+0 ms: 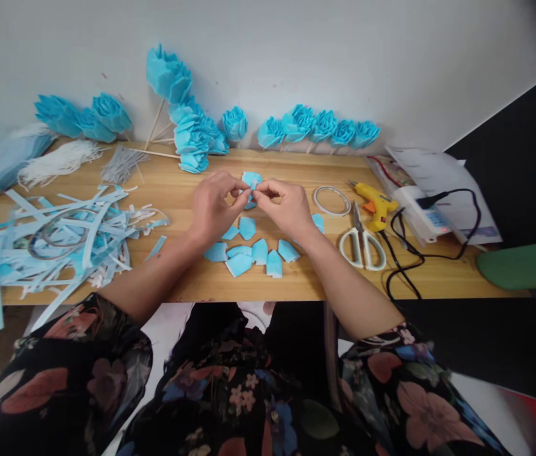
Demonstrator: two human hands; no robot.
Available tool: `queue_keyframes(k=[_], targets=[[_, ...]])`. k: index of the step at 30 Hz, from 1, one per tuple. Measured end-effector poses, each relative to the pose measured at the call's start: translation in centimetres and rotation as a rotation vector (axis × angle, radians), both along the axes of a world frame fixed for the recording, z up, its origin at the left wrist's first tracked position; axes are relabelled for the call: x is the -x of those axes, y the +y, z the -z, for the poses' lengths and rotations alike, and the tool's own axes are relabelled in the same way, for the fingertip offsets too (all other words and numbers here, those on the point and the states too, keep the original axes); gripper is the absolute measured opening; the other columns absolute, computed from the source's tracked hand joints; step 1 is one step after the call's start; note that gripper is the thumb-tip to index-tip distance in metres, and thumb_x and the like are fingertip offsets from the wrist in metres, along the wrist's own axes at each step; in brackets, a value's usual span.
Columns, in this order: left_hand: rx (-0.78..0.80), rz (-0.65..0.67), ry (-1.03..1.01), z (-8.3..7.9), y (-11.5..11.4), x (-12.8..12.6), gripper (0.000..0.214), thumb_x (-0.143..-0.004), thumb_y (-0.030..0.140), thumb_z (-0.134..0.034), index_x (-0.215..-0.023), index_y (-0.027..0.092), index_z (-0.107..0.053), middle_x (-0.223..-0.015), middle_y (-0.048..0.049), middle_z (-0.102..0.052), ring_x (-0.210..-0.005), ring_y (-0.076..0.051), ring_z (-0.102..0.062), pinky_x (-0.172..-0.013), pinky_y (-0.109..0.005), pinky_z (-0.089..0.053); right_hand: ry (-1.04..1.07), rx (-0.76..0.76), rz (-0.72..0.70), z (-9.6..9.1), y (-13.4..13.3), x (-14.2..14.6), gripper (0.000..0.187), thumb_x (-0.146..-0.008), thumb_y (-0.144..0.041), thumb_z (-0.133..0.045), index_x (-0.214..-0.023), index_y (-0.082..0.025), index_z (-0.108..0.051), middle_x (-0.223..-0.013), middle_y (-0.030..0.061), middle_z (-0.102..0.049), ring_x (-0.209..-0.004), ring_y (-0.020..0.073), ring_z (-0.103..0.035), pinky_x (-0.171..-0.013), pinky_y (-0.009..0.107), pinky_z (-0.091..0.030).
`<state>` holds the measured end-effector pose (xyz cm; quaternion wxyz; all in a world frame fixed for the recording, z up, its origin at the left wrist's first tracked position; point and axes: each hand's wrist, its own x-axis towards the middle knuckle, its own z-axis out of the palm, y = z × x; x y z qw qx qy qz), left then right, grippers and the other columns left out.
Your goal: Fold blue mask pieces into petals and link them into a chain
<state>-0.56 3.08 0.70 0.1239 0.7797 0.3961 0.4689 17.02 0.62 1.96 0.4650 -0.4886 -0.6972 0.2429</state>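
Note:
Close together above the middle of the table, my left hand (219, 201) and my right hand (284, 204) both pinch a small light-blue fabric petal (253, 184) between thumb and fingertips. My fingers cover part of it. Another blue piece (251, 175) shows just behind the fingertips; whether it is joined to the pinched one I cannot tell. Below my hands, several cut blue petals (259, 252) with pointed ends lie loose on the wood. One more petal (318, 221) is partly hidden by my right wrist.
White-handled scissors (362, 244), a tape roll (332, 201) and a yellow glue gun (376, 204) lie right, near a corded power strip (424, 215). Left is a heap of blue scraps (59, 244). Blue fabric flowers (192, 136) on sticks line the wall beside face masks (16, 155).

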Motion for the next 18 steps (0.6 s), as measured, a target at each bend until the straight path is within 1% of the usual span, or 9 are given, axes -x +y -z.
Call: queue_keyframes(k=[4, 9, 13, 18], targets=[[0.027, 0.029, -0.024, -0.26, -0.13, 0.00, 0.011, -0.088, 0.023, -0.066, -0.079, 0.022, -0.071, -0.072, -0.0020, -0.062, -0.075, -0.019, -0.058, -0.076, -0.036, -0.043, 0.008, -0.013, -0.010, 0.16, 0.12, -0.01, 0.014, -0.085, -0.028, -0.062, -0.075, -0.019, -0.068, -0.076, 0.0010, -0.073, -0.072, 0.0153, -0.065, -0.075, 0.028, -0.050], [0.065, 0.036, -0.023, -0.39, -0.17, 0.04, 0.007, -0.087, 0.023, -0.069, -0.081, 0.022, -0.072, -0.072, -0.0023, -0.062, -0.076, -0.019, -0.058, -0.077, -0.036, -0.044, -0.007, -0.011, -0.001, 0.12, 0.09, -0.05, 0.014, -0.085, -0.027, -0.062, -0.074, -0.020, -0.067, -0.075, 0.0009, -0.073, -0.072, 0.0153, -0.064, -0.075, 0.028, -0.050], [0.034, 0.039, -0.014, -0.27, -0.11, 0.01, 0.007, -0.086, 0.019, -0.068, -0.080, 0.022, -0.071, -0.071, -0.0014, -0.062, -0.075, -0.018, -0.058, -0.075, -0.035, -0.043, -0.015, -0.004, -0.003, 0.09, 0.03, -0.03, 0.014, -0.085, -0.027, -0.062, -0.074, -0.020, -0.067, -0.076, 0.0009, -0.073, -0.072, 0.0154, -0.064, -0.075, 0.028, -0.050], [-0.021, 0.043, -0.016, -0.35, -0.19, -0.05, 0.013, -0.087, 0.018, -0.064, -0.075, 0.021, -0.069, -0.069, -0.0008, -0.061, -0.071, -0.016, -0.056, -0.071, -0.033, -0.041, -0.004, -0.004, -0.013, 0.14, 0.05, -0.09, 0.013, -0.085, -0.027, -0.062, -0.075, -0.020, -0.068, -0.076, 0.0008, -0.073, -0.072, 0.0155, -0.065, -0.075, 0.028, -0.050]])
